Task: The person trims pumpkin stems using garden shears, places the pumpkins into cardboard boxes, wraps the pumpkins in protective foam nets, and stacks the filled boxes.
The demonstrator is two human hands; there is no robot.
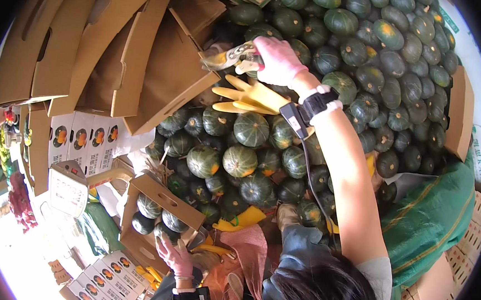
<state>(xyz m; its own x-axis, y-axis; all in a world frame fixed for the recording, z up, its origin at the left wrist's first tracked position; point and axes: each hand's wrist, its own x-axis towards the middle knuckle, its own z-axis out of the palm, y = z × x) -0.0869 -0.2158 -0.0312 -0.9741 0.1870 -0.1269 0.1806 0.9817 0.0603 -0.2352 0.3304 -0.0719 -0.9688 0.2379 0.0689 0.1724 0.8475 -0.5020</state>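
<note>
My right hand, in a pink glove, is closed around a patterned pale strip with a dark part by the fingers; I cannot make out its kind. Just below hangs or lies a yellow rubber glove, fingers pointing left; whether a hand is inside I cannot tell. My left hand, also pink-gloved, has its fingers stretched out at the near edge of a cardboard box. Several green squashes sit in that box, and the left fingertips appear to touch the nearest squash.
A large heap of dark green squashes fills the middle and right. Tall cardboard boxes lean at the upper left. Printed cartons stand at the lower left. Green sacking lies at the right. A cable runs from my right wrist.
</note>
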